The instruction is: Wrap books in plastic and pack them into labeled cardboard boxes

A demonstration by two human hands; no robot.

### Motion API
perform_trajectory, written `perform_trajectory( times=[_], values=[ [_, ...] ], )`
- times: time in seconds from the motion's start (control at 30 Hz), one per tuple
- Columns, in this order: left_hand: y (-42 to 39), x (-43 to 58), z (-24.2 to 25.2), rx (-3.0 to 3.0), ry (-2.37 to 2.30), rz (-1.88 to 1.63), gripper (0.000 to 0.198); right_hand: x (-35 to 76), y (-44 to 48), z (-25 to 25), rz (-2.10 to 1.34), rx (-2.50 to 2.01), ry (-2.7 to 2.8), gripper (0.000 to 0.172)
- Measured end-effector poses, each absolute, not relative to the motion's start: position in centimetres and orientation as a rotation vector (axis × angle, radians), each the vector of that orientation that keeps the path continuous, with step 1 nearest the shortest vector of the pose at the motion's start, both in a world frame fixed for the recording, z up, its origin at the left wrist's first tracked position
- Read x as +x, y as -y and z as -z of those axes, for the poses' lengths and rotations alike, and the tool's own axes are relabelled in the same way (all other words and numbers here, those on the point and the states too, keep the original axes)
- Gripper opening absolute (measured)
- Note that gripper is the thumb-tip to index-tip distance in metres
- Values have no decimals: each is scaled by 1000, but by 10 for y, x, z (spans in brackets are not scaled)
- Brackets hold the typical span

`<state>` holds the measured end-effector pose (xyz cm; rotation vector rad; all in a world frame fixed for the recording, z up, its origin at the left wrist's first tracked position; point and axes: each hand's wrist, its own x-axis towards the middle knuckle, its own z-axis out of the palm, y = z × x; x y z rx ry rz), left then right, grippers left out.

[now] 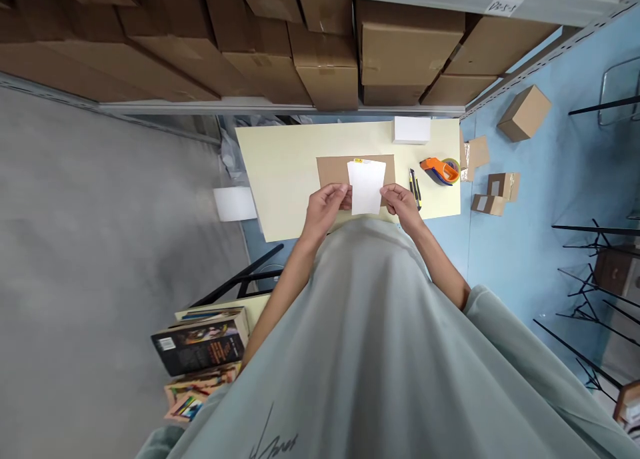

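Observation:
A white sheet of paper [367,187] with a small yellow mark at its top edge is held up between my two hands. My left hand [330,204] pinches its left edge, and my right hand [400,201] pinches its right edge. Behind the sheet, a flat piece of brown cardboard [333,170] lies on the pale yellow tabletop [285,179]. Just right of my right hand are dark box cutters [415,189]. Farther right sits an orange tape dispenser [440,170] with a roll of tape.
A white box [411,130] stands at the table's back edge. Cardboard boxes [325,66] fill the shelf above. Small cartons [500,186] lie on the blue floor to the right. Books [200,342] are stacked at the lower left, and black metal legs [595,292] stand at the right.

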<state>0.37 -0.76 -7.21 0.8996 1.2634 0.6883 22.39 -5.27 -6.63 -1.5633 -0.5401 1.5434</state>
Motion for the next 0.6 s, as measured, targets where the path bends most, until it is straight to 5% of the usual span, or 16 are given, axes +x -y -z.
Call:
perform_trajectory(
  times=[0.6],
  values=[
    [-18,32,138,1234,-1677,-345,12,219,18,115,-1245,-2204,1053,24]
  ],
)
